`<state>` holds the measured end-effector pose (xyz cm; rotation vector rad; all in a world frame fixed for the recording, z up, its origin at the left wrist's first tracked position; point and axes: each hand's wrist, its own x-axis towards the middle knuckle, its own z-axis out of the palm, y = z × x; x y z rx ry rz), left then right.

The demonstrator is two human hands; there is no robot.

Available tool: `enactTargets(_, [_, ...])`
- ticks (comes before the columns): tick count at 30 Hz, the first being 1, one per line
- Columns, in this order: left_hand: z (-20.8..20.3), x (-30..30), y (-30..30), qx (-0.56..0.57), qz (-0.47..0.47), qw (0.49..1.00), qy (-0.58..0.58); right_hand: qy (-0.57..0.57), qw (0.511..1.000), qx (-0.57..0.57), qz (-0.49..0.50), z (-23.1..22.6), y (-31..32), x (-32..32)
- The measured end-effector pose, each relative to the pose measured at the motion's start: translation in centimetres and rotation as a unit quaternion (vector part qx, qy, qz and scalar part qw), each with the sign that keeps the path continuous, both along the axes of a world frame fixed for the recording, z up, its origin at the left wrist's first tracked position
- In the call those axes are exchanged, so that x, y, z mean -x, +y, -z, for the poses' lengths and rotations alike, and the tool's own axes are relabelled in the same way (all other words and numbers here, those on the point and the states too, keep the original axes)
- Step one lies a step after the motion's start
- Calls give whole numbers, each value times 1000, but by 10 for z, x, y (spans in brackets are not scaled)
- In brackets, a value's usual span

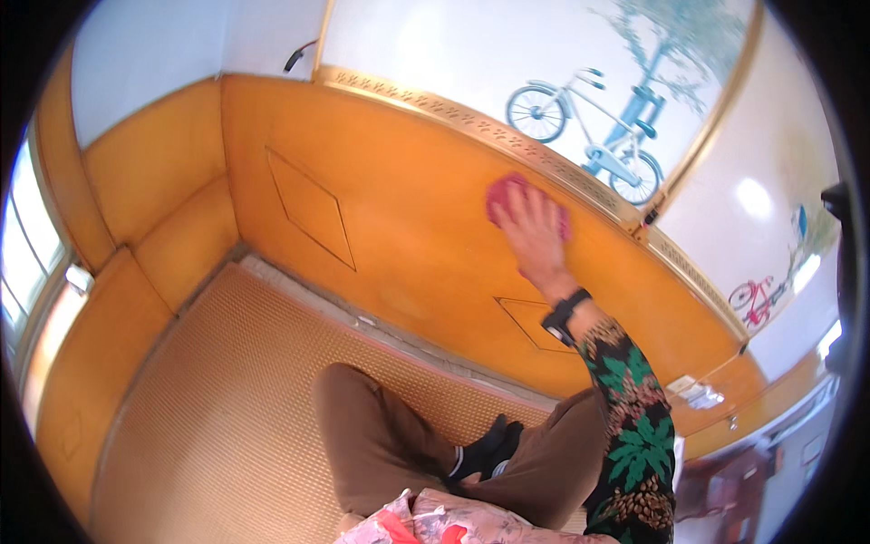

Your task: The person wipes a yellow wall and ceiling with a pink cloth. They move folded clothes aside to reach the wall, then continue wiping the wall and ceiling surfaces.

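Observation:
My right hand (536, 238) lies with outstretched fingers over a dark pink cloth (504, 195), pressing it flat against the orange wood wall panel (408, 190). The cloth shows around the fingers and beside the palm, just below the gold patterned trim (453, 113). A black watch or band (567, 313) circles the wrist of that arm, and the sleeve (639, 435) is dark with green leaves. My left hand is not in view.
I sit cross-legged on a tan woven mat (227, 390). Above the trim hangs a white picture panel (435, 45) with a painted bicycle. A window (32, 236) is at the left, a wall socket (693, 392) at the right, and a short black cable (297, 57) above.

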<state>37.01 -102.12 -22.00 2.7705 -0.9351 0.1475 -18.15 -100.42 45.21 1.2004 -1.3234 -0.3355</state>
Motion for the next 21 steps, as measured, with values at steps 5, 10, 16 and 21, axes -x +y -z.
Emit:
enactTargets(5, [-5,-3,-2,18,28,999,3,78,995,-63,-16,-14,-51,-56])
enactTargets(10, [4,-19,-2,-5,49,999,-20,53,997,-47,-44,-10,12,-14])
enactTargets(16, [-45,-58,2,128,152,980,8,-66,989,-21,-132,24,122,58])
enactTargets(21, [-225,16,-84,408,437,786,156,-452,842,69,-288,73,112,48])
